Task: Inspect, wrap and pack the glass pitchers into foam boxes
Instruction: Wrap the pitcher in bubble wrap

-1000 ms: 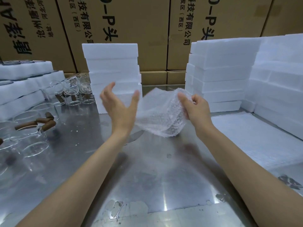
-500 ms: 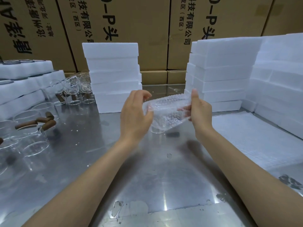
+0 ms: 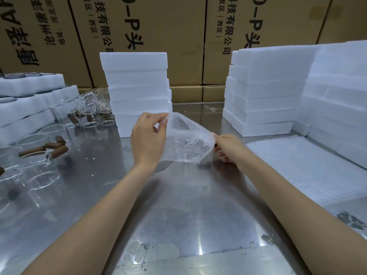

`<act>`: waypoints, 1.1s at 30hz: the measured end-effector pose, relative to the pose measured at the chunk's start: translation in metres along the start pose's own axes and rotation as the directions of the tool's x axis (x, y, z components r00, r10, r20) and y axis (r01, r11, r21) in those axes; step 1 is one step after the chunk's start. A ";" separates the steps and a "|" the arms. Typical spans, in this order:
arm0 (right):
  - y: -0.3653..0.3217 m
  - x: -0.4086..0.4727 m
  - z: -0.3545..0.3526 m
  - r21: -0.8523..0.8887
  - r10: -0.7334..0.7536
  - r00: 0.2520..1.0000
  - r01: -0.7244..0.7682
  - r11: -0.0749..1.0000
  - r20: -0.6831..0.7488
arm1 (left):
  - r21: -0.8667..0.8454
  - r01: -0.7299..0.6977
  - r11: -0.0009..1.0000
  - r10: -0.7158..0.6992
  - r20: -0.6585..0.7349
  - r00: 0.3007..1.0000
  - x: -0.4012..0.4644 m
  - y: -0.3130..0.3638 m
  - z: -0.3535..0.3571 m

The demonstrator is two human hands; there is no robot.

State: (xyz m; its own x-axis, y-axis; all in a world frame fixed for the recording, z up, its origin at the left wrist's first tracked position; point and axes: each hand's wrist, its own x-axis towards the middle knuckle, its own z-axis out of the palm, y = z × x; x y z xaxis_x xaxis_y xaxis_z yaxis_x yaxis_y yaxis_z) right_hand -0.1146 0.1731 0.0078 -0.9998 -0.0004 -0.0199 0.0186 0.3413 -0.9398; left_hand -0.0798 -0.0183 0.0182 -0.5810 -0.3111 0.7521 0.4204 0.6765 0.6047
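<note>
A bundle wrapped in clear bubble wrap [image 3: 186, 141] hangs above the steel table [image 3: 178, 205], between both hands. My left hand [image 3: 148, 139] pinches the wrap's upper left edge with its fingertips. My right hand [image 3: 228, 148] grips the bundle's right end, where a dark handle tip peeks out. What is inside the wrap is blurred by the bubbles. Unwrapped glass pitchers with brown wooden handles [image 3: 49, 149] stand at the left of the table. A stack of white foam boxes [image 3: 137, 90] rises just behind the bundle.
More foam boxes [image 3: 266, 90] are piled at the right, with taller foam piles [image 3: 337, 92] at the far right. Foam trays [image 3: 27, 100] sit at the far left. A sheet of bubble wrap [image 3: 309, 167] lies flat at the right. Cardboard cartons [image 3: 158, 36] wall off the back.
My left hand came in from open beside the wrap and took hold of its left edge. The bundle turned and sank a little, and my right hand moved down to its right end.
</note>
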 end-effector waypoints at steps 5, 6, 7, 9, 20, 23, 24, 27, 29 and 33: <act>-0.001 -0.001 -0.009 0.293 0.139 0.985 -0.105 0.951 -0.101 | -0.041 0.061 0.997 -0.063 -0.065 0.996 0.007 -0.007 -0.004; -0.001 0.000 -0.011 0.296 0.135 0.978 -0.083 0.952 -0.158 | -0.048 0.083 0.995 -0.087 -0.091 0.992 0.009 -0.008 -0.006; -0.001 0.002 -0.012 0.266 0.113 0.968 -0.051 0.963 -0.224 | -0.048 0.093 0.995 -0.098 -0.114 0.989 0.011 -0.009 -0.007; -0.001 0.007 -0.016 0.206 0.051 0.936 0.023 0.978 -0.348 | -0.029 0.076 0.997 -0.079 -0.135 0.988 0.012 -0.010 -0.009; -0.021 -0.004 -0.031 0.804 0.077 0.946 0.223 0.551 -0.315 | 0.317 -0.324 0.891 0.189 0.390 0.901 -0.011 0.003 0.005; -0.026 -0.008 -0.031 0.851 0.041 0.958 0.231 0.471 -0.283 | 0.355 -0.413 0.839 0.214 0.482 0.849 -0.013 0.003 0.006; -0.026 -0.008 -0.031 0.862 0.041 0.960 0.228 0.453 -0.276 | 0.380 -0.413 0.828 0.202 0.485 0.851 -0.012 0.003 0.006; -0.027 -0.009 -0.034 0.886 0.071 0.965 0.201 0.417 -0.252 | 0.510 -0.352 0.785 0.120 0.432 0.894 -0.007 0.003 0.004; -0.025 -0.009 -0.035 0.892 0.086 0.965 0.192 0.410 -0.248 | 0.534 -0.250 0.808 0.046 0.365 0.930 -0.004 0.002 0.002; -0.025 -0.011 -0.033 0.835 -0.015 0.969 0.221 0.504 -0.248 | 0.435 -0.082 0.897 -0.074 0.329 0.941 -0.003 0.003 0.003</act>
State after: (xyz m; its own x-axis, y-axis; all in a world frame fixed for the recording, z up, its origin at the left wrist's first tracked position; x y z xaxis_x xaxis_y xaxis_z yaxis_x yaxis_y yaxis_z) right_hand -0.1046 0.1955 0.0425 -0.9705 0.2276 0.0792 -0.2059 -0.6128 -0.7630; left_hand -0.0790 -0.0135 0.0173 -0.8075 -0.1232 0.5769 0.1216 0.9222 0.3671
